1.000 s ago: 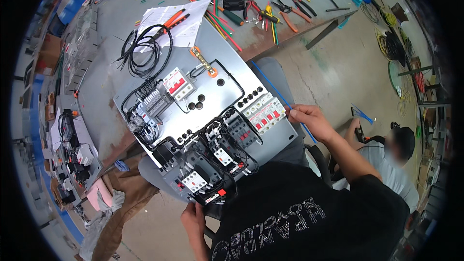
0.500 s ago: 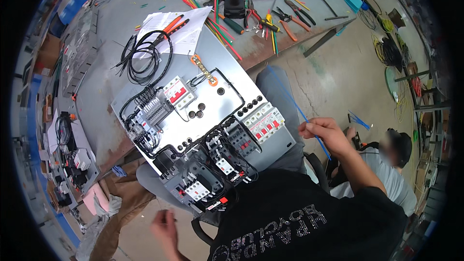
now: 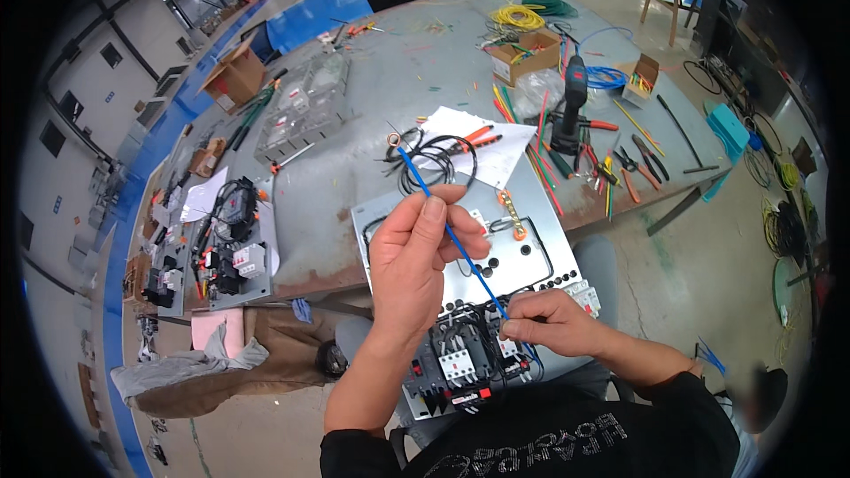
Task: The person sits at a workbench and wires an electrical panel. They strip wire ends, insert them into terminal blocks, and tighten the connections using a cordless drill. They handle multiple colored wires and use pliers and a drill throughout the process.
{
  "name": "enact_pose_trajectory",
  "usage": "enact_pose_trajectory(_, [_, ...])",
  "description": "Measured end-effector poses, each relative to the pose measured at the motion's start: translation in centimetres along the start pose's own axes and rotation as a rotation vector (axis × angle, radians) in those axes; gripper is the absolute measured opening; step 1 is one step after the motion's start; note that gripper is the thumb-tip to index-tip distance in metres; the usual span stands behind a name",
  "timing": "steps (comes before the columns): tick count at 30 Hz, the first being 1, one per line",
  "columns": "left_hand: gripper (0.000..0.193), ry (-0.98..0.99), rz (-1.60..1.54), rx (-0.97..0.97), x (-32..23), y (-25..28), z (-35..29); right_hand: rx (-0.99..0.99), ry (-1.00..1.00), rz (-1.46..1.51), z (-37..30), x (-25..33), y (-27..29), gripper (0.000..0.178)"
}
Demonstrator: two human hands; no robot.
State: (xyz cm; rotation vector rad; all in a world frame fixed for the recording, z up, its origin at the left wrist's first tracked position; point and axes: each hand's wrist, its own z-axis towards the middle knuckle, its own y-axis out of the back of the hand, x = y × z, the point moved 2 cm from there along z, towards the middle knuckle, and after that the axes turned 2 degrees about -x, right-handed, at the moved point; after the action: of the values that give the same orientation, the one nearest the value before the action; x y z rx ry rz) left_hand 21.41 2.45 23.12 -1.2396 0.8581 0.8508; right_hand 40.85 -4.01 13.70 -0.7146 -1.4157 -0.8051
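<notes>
The left hand (image 3: 416, 252) has risen from outside the panel's (image 3: 546, 226) near corner to above its left side and now pinches the blue wire (image 3: 478, 273). The right hand (image 3: 553, 323) has shifted from outside the right corner to above the near right part. The wire, previously beyond the right edge, now slants over the panel. The view has tilted up, exposing the worktop's (image 3: 376, 80) far edge.

Black T-shirt (image 3: 660, 444) on this one, short sleeves (image 3: 359, 456), silvery studded lettering (image 3: 567, 444) glinting across the cloth; grey trousers (image 3: 595, 258) below, with forearms (image 3: 370, 381) and hands (image 3: 409, 257) left bare.
</notes>
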Motion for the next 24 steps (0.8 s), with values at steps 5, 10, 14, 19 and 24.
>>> enact_pose_trajectory(5, [0.033, -0.094, 0.143, 0.067, -2.2, 0.7, 0.9, -0.273, 0.332, -0.357, 3.9, 5.4, 4.3, 0.024])
enact_pose_trajectory(10, [0.031, -0.158, 0.266, 0.169, -3.7, -0.3, 0.5, -0.319, 0.368, -0.010, 7.4, 13.6, 6.5, 0.027])
enact_pose_trajectory(14, [0.028, -0.166, 0.260, 0.201, -3.9, -1.2, 0.5, -0.281, 0.474, 0.018, 8.6, 16.2, 6.8, 0.027])
enact_pose_trajectory(19, [0.023, -0.108, 0.245, 0.210, -3.7, -1.0, 0.2, -0.259, 0.486, 0.006, 8.7, 16.2, 6.6, 0.023])
enact_pose_trajectory(24, [0.017, -0.220, 0.499, 0.101, -3.0, -1.4, -0.3, -0.225, 0.443, 0.042, 8.7, 14.6, 6.9, 0.023])
